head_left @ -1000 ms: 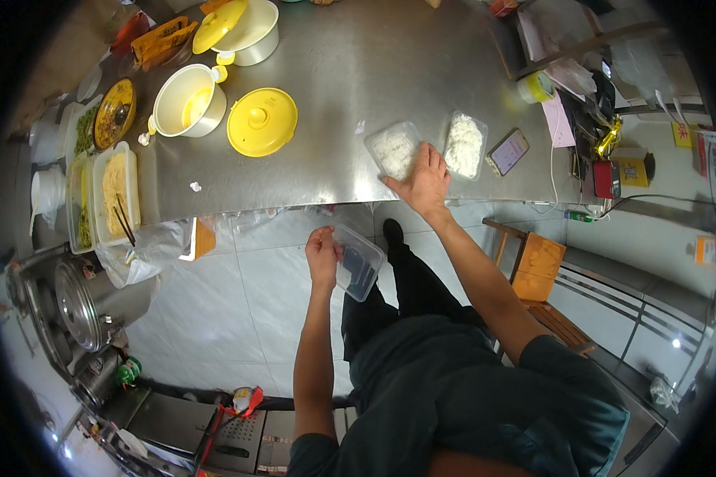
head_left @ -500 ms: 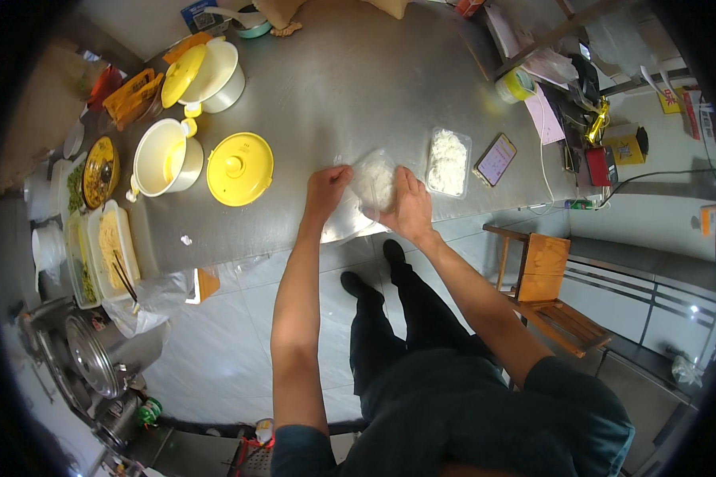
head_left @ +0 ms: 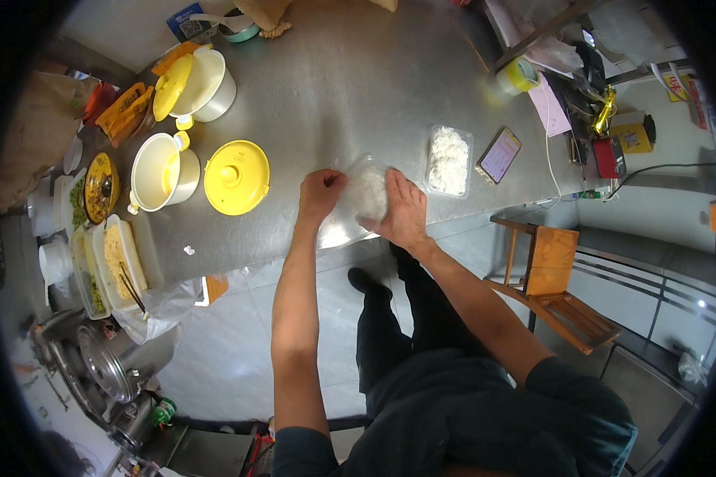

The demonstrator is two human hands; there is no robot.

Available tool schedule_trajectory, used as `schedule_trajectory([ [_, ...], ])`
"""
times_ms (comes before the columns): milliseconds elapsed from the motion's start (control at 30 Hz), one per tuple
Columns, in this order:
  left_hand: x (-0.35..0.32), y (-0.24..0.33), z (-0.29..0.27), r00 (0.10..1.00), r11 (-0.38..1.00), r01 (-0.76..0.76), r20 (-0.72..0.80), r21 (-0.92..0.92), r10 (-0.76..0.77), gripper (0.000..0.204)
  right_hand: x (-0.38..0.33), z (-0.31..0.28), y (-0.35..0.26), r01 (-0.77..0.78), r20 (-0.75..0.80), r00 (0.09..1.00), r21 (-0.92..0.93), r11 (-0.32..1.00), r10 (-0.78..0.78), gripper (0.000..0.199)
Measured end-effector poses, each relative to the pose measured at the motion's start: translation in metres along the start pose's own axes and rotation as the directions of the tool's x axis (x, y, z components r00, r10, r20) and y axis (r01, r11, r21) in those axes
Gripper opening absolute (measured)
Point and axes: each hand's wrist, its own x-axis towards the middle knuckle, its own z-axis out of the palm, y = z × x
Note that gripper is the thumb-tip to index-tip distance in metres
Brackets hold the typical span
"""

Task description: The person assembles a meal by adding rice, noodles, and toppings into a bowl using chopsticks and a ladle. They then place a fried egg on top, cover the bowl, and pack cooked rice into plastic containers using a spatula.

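Two hands meet on one clear plastic container of white rice (head_left: 366, 195) at the near edge of the steel counter (head_left: 358, 87). The left hand (head_left: 320, 193) is curled on the container's left rim, fingers closed around the clear plastic there, probably its lid, though the transparent edges are hard to separate. The right hand (head_left: 406, 208) lies flat, palm down, over the right side, pressing rather than clenching; this spread pose suits steadying the box or seating a lid, and the counter edge just below the grip lets both forearms reach it straight.

Just right of the grip sits a second clear tray of rice (head_left: 449, 159), uncovered, close by but not touching the right hand. Beyond it lies a phone (head_left: 499, 155) with a lit screen, then a pink sheet (head_left: 550, 107).

Left of the grip, near but apart, a round yellow lid (head_left: 236, 176) rests flat on the counter beside its open cream pot (head_left: 161, 170); a second cream pot (head_left: 207, 83) farther away has its yellow lid tipped on the rim. Open trays of food (head_left: 115, 262) line the far left, with chopsticks laid across one. Below the grip, past the counter, stands a wooden chair (head_left: 553, 278).
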Motion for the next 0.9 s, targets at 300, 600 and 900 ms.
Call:
schedule_trajectory([
  [300, -0.081, -0.031, 0.005, 0.952, 0.956, 0.1, -0.252, -0.274, -0.172, 0.016, 0.029, -0.016, 0.02, 0.36, 0.138, 0.923, 0.019, 0.933, -0.36, 0.117],
  [600, -0.084, -0.016, 0.014, 0.966, 0.992, 0.047, -0.259, 0.113, -0.016, 0.033, -0.004, 0.013, 0.047, -0.17, 0.148, 0.985, 0.809, 0.562, 0.086, 0.114],
  [900, -0.092, 0.019, 0.014, 0.977, 0.886, 0.149, -0.206, 0.439, -0.062, 0.055, -0.008, -0.023, 0.061, 0.169, 0.262, 0.926, 0.354, 0.92, -0.271, 0.133],
])
